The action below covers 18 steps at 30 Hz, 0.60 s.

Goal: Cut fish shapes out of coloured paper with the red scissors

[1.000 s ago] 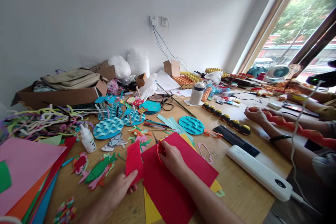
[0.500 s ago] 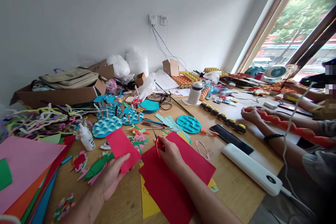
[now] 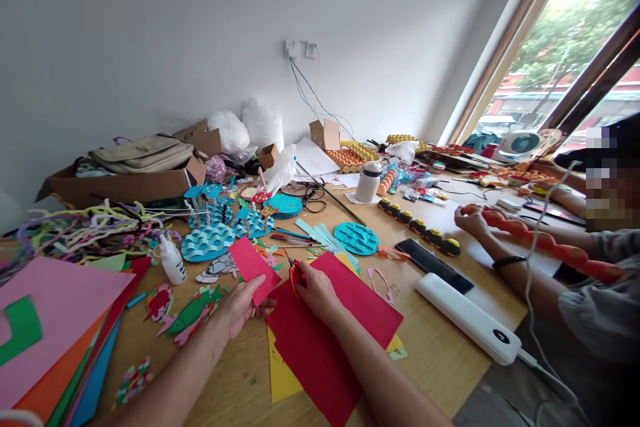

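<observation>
Between the thumb and fingers of my left hand (image 3: 245, 307) is a small red paper piece (image 3: 254, 270), tilted up above the table. My right hand (image 3: 317, 290) grips red-handled scissors (image 3: 295, 273), their blades pointing away from me and a little left. Paper and scissors are close but apart. Beneath my right hand lies a large red paper sheet (image 3: 340, 360), on top of yellow paper (image 3: 283, 370). Left of my left hand are a green paper fish (image 3: 193, 315) and a grey-and-white paper fish (image 3: 220, 268).
A glue bottle (image 3: 173, 261) and stacked coloured paper (image 3: 55, 320) are at left. Blue wavy discs (image 3: 207, 242) stand ahead. To the right lie a black phone (image 3: 433, 263) and a white power bank (image 3: 467, 317). A co-worker's hand (image 3: 473, 221) holds a red egg-carton strip (image 3: 540, 240).
My left hand has moved right with the red paper piece, bringing it nearer the scissors. The paper is turned more edge-on. My right hand has shifted slightly left. The view has shifted slightly.
</observation>
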Each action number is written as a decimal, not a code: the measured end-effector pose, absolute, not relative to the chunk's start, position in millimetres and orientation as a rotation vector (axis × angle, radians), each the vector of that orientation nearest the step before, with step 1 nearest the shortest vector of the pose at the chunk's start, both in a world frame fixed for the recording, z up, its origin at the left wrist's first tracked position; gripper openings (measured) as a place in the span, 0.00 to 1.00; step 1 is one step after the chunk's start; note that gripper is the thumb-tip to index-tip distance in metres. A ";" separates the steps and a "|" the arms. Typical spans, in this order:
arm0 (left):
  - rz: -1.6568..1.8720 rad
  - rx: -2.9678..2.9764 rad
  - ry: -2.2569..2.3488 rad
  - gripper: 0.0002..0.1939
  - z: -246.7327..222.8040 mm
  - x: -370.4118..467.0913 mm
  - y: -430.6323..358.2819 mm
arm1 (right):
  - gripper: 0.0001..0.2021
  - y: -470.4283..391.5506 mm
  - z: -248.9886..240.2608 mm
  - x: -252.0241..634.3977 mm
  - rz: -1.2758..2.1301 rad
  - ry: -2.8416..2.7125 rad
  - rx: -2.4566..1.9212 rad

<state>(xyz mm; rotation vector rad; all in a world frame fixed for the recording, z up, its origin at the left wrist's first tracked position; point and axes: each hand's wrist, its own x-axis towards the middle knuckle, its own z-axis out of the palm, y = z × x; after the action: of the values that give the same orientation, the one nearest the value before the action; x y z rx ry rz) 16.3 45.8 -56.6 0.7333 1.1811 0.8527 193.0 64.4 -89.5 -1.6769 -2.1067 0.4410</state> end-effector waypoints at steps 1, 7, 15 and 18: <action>0.820 0.739 1.198 0.11 -57.9 18.1 49.5 | 0.11 65.8 -91.4 193.2 0.454 -2.109 -1.679; 0.710 0.729 1.242 0.16 -58.9 28.1 66.4 | 0.13 70.2 -100.3 191.4 0.504 -2.089 -1.650; 0.750 0.735 1.070 0.10 -52.5 32.4 64.5 | 0.06 70.0 -98.7 191.8 0.518 -1.999 -1.483; 0.797 0.714 1.002 0.08 -51.8 31.6 59.8 | 0.07 69.8 -97.4 191.4 0.556 -1.981 -1.399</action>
<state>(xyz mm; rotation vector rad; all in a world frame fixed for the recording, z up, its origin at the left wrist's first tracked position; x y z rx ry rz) 31.6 59.8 -51.8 0.7135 1.0023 0.7971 191.4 69.8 -97.4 -1.3986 -1.9806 0.5556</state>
